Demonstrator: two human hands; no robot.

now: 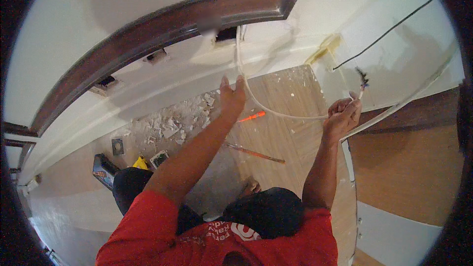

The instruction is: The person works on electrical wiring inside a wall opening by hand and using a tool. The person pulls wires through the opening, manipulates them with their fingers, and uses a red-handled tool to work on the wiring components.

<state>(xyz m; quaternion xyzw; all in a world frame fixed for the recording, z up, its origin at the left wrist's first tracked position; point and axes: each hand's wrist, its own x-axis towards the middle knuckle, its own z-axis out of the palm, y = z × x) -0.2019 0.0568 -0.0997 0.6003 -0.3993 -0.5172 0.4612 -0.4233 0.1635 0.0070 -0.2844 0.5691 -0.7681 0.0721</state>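
My left hand (232, 97) is raised near the wall with fingers apart, right beside a white cable (261, 106) that hangs from a square hole (226, 33) and curves down to the right; whether it touches the cable I cannot tell. My right hand (343, 113) grips that cable near its end, where dark, frayed wire ends (363, 80) stick up. An orange screwdriver (252, 116) lies on the wooden surface (281, 88) below my left hand. A long thin tool with an orange handle (266, 156) lies nearer my body.
Plaster debris (170, 128) lies along the wall's foot. At left are a dark tool case (103, 170), a yellow object (139, 162) and socket boxes (117, 146). Dark wooden trim (148, 22) runs above more wall holes (106, 83). A black cable (384, 34) crosses the right wall.
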